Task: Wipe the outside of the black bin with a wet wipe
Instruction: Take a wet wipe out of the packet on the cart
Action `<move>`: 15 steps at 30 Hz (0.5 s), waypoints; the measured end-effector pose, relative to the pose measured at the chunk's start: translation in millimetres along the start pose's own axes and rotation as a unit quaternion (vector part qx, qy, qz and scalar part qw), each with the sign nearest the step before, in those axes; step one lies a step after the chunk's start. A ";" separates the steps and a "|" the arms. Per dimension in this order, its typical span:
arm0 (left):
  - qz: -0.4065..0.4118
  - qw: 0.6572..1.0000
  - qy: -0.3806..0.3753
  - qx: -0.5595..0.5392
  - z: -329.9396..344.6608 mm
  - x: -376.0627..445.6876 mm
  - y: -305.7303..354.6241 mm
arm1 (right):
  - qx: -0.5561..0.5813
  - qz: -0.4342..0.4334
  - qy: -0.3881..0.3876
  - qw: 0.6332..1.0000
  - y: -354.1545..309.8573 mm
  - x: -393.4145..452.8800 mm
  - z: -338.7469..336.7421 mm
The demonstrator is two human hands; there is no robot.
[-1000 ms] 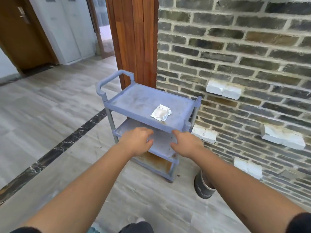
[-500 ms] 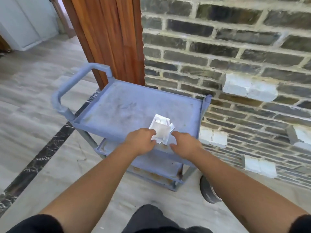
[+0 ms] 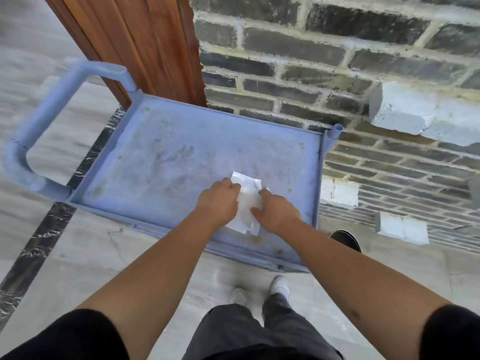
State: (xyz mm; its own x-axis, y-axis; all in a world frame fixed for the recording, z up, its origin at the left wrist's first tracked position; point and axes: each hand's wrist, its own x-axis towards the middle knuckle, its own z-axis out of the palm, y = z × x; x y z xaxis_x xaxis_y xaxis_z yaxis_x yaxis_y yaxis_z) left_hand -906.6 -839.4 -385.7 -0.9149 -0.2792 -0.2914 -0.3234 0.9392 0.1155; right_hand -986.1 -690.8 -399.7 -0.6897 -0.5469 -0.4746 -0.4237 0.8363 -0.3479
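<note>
Grey floor tiles run under the person's shoes (image 3: 259, 291), then the blue cart (image 3: 166, 157). On its top tray both hands meet over the wipe packet (image 3: 246, 201): the left hand (image 3: 219, 201) curls at its left edge, the right hand (image 3: 276, 213) pinches its right side. Likely they are opening it to get a wipe. The bin (image 3: 346, 240) waits on the floor beside the cart, by the brick wall (image 3: 337, 61); next comes pulling out the wipe.

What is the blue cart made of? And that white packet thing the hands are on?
The scuffed blue utility cart looks like moulded plastic: matte, one colour, rounded handle. The small white wet-wipe packet seems thin, slightly shiny film or foil, since it crinkles between the left hand and right hand.
</note>
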 end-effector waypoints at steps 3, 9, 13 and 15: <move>0.011 0.999 0.010 0.050 5.0 6.4 -2.4 | -0.040 0.000 -0.011 0.999 -2.3 7.0 -0.4; 0.016 0.993 0.042 -0.112 10.2 4.2 -12.0 | 0.045 -0.030 0.023 0.998 -5.0 8.2 2.0; -0.014 0.944 0.058 -0.325 -1.2 -6.7 -14.0 | 0.234 -0.039 0.071 0.969 -2.9 -4.6 -6.6; -0.027 0.909 0.052 -0.412 -10.2 -13.6 -8.0 | 0.352 -0.021 0.086 0.932 -0.3 -16.9 -14.1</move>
State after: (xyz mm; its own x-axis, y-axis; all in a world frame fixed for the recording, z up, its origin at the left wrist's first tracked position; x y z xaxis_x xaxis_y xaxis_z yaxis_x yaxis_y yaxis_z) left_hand -894.0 -845.2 -372.9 -0.8963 -0.3785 -0.2308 -0.4002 0.4665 0.7888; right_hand -982.6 -681.2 -380.1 -0.7911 -0.5130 -0.3330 -0.0040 0.5488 -0.8359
